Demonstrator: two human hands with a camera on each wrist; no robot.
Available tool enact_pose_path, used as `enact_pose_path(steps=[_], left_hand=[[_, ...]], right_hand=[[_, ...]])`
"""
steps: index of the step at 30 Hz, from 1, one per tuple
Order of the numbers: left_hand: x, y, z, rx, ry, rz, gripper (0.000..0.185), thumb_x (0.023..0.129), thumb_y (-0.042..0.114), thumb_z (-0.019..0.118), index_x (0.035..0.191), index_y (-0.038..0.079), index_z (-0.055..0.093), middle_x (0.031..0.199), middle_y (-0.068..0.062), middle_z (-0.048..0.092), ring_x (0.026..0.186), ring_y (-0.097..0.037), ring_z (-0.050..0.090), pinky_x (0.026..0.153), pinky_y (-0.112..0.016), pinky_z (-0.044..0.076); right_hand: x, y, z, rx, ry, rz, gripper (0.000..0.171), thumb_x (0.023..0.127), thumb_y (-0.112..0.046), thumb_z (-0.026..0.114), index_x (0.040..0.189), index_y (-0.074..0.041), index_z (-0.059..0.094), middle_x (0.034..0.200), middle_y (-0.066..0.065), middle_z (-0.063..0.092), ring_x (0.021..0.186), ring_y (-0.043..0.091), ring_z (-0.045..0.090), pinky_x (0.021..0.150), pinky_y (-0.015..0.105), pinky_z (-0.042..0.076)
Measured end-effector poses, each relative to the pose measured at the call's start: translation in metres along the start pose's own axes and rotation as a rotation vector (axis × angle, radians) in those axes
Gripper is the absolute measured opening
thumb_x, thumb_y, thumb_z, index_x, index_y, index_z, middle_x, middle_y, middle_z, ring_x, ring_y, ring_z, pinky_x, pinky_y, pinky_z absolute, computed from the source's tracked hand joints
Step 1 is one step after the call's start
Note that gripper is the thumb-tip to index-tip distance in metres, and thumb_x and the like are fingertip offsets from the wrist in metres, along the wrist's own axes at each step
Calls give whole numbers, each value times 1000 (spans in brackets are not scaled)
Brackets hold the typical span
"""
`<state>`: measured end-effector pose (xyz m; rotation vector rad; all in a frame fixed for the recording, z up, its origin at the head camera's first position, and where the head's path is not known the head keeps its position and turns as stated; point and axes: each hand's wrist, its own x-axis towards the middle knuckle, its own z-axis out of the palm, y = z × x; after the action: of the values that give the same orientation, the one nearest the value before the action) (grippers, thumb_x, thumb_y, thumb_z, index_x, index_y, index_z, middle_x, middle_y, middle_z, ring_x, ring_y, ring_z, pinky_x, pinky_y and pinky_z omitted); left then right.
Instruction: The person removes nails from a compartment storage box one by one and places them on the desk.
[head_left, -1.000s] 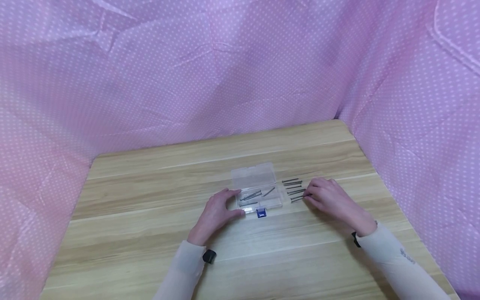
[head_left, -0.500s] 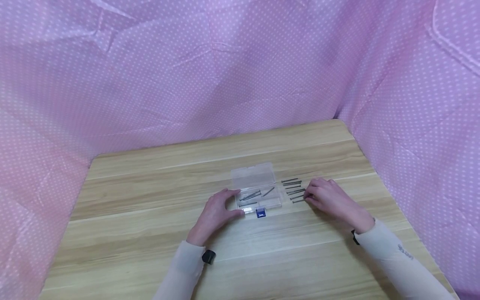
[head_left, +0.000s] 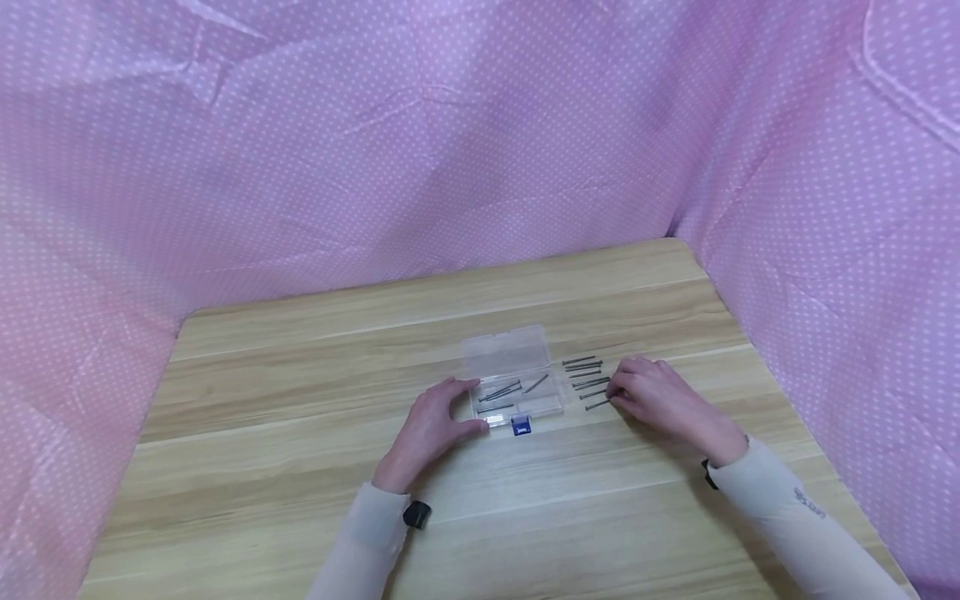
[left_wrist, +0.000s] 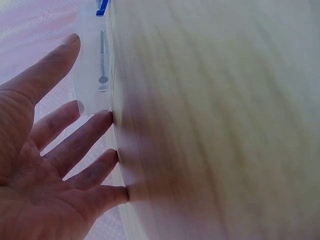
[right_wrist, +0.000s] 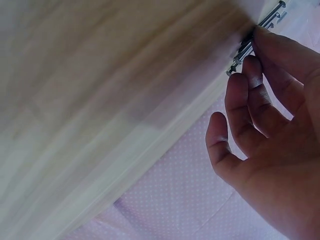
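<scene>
A clear plastic box with its lid folded back lies on the table, and several nails rest inside. My left hand spans the box's left end, thumb at the front corner and forefinger at the back corner; its fingers are spread and nearly straight in the left wrist view. To the right of the box lies a row of loose nails. My right hand pinches the nearest nail of the row between thumb and forefinger, its far end hidden by the fingertips.
A blue latch sticks out from the front of the box. The wooden table reaches back to a pink dotted cloth, which hangs behind and on both sides.
The nail at my right fingertips has come slightly towards me, apart from the one beside it. The right hand has barely shifted, and the left hand stays at the box.
</scene>
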<state>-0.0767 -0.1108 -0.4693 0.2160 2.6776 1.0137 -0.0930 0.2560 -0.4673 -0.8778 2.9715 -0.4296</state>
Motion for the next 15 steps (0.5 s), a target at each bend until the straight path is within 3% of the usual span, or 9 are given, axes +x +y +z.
enact_pose_path(steps=[7,15], left_hand=[[0,1,0,8,-3,-7,70,83,36,88,146,17,61,152,-15,53,145,-40,41,119,-60,31],[-2,-1,2,17,16,35,70,84,38,86,145,14,61,150,-17,54,142,-40,45,118,-60,33]], right_hand=[[-3,-2,-3,11,40,26,10,87,-12,81,95,-16,77,97,0,68,93,24,64,73,44,51],[-3,-7,-5,16,113,4,10,89,-13,81,98,-13,77,100,3,69,96,26,66,77,48,55]])
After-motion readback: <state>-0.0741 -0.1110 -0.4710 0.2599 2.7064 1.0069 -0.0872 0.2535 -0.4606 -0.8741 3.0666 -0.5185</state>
